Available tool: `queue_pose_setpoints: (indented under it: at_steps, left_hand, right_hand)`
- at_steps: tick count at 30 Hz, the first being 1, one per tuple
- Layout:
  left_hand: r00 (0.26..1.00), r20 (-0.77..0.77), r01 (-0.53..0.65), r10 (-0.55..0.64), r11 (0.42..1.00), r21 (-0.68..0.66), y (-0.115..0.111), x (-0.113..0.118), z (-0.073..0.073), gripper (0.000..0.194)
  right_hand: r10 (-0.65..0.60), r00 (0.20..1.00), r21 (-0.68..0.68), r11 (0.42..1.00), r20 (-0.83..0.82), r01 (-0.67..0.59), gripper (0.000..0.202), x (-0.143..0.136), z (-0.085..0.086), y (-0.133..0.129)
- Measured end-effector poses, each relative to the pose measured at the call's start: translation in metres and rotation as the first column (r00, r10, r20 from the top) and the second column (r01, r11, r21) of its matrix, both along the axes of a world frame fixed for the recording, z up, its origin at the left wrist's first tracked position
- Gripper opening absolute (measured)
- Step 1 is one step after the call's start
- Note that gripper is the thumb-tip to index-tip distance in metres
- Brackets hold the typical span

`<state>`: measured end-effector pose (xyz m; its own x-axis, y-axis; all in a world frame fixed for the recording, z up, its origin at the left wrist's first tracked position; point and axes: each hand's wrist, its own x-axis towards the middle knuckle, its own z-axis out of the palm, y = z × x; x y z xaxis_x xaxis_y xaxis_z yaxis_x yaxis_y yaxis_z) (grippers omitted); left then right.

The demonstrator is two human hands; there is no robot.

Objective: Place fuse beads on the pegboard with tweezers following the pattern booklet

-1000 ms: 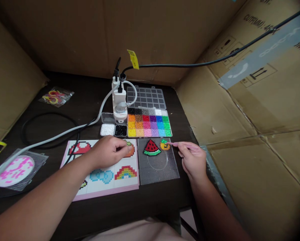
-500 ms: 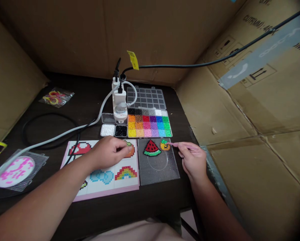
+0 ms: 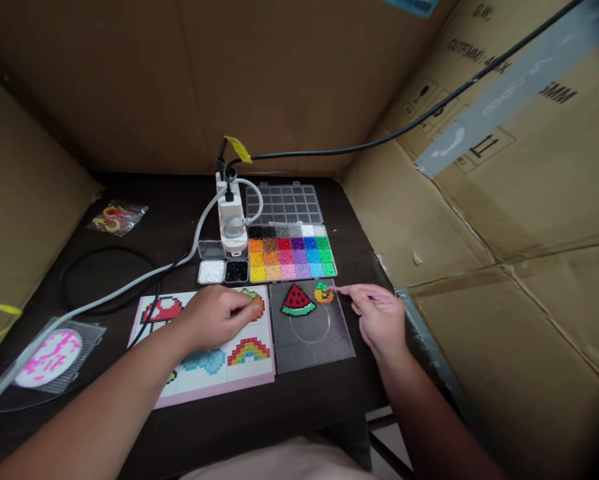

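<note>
Pink tweezers (image 3: 347, 289) are pinched in my right hand (image 3: 382, 320), their tip at the right edge of a small orange bead figure with a green top (image 3: 323, 294). This figure sits on a clear pegboard (image 3: 313, 350), beside a red and green watermelon bead figure (image 3: 298, 301). My left hand (image 3: 214, 318) rests on a printed pattern sheet (image 3: 207, 383), fingers curled, with index finger and thumb by the printed orange fruit (image 3: 257, 307). Nothing shows between those fingers. The hand and forearm cover part of the sheet.
Behind the pegboard lies a sorted bead box (image 3: 292, 257), with small white (image 3: 212, 272) and black (image 3: 236, 271) bead trays beside it. A power strip (image 3: 231, 220) and cables stand behind. A pink-and-white round piece (image 3: 52, 357) lies left. Cardboard walls (image 3: 479, 267) surround the table.
The camera view has shifted slightly, so the table sits a little lower and further left. Both hands keep nearly the same places over the sheet and pegboard; the tweezers stay at the orange figure.
</note>
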<state>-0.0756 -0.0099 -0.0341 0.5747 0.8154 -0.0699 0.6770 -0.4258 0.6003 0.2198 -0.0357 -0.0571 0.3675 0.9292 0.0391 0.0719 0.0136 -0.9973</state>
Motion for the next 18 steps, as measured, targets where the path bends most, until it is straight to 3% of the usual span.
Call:
queue_pose_setpoints:
  at_steps: [10,18]
  left_hand:
    - [0.932,-0.342,0.116,-0.117,0.993,-0.025,-0.003,0.012,0.021,0.039]
    - [0.851,-0.471,0.214,-0.231,0.973,-0.091,-0.001,0.019,0.043,0.034]
  right_hand:
    - [0.027,0.995,0.08,0.996,0.095,-0.035,0.014,0.001,0.002,-0.003]
    - [0.035,0.995,0.07,0.997,0.09,-0.042,0.01,0.001,0.004,-0.003]
